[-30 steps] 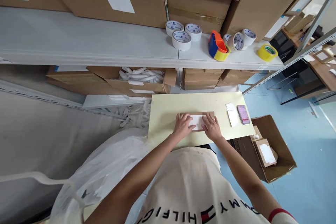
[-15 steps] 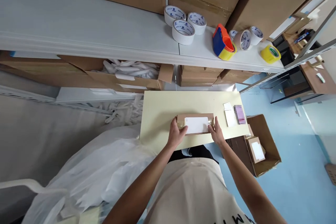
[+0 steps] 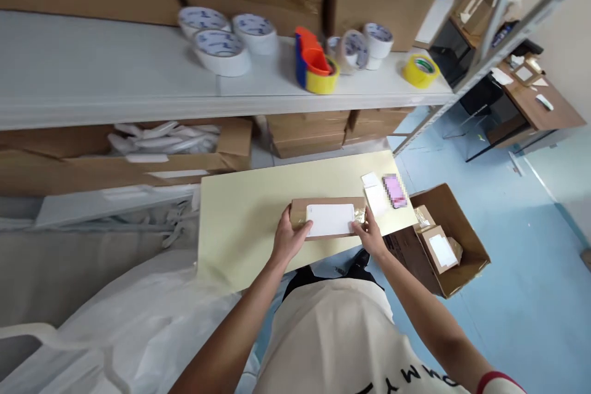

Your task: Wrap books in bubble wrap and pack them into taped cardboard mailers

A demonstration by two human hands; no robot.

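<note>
A small brown cardboard box (image 3: 300,204) with a white label (image 3: 330,220) on top and clear tape at both ends is between my hands, over the pale yellow table (image 3: 226,197). My left hand (image 3: 289,235) grips its left end, thumb on the label's edge. At the right end, my right hand (image 3: 370,234) holds it with the thumb on the taped part. Right of the box lie white paper slips (image 3: 376,196) and a blurred purple item (image 3: 394,191). Whether the box's underside touches the table I cannot tell.
An open carton (image 3: 466,258) holding several small labelled boxes stands on the floor at right. Tape rolls (image 3: 221,52) and a tape dispenser (image 3: 314,64) sit on the grey shelf (image 3: 138,80) ahead. White plastic sheeting (image 3: 152,320) is piled at lower left.
The view has turned to the right, so shelf and table sit further left in the picture. Both hands still hold the box, which has come nearer the paper slips.
</note>
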